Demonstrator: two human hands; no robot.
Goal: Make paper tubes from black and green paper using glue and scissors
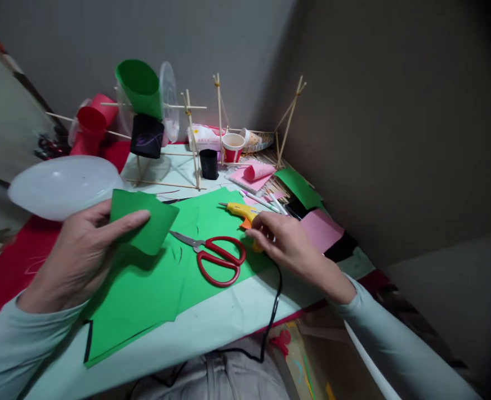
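Observation:
A small piece of green paper (155, 222) is pinched between the thumb and fingers of my left hand (78, 250), raised above larger green sheets. My right hand (289, 239) has its fingers around the handle of a yellow glue gun (241, 210) with an orange trigger; the nozzle points left, and part of the handle is hidden by the fingers. Red-handled scissors (222, 260) lie between my hands on the green sheets (145, 300), blades pointing left. From the glue gun a black cord (275, 305) runs down over the table's near edge.
Wooden stick frames (196, 150) stand at the back, with a green paper tube (139, 86) and black tube (147, 136). A white balloon (64, 186) sits left. Paper cups (233, 145), pens (262, 201) and pink paper (322, 229) lie back right, near the wall.

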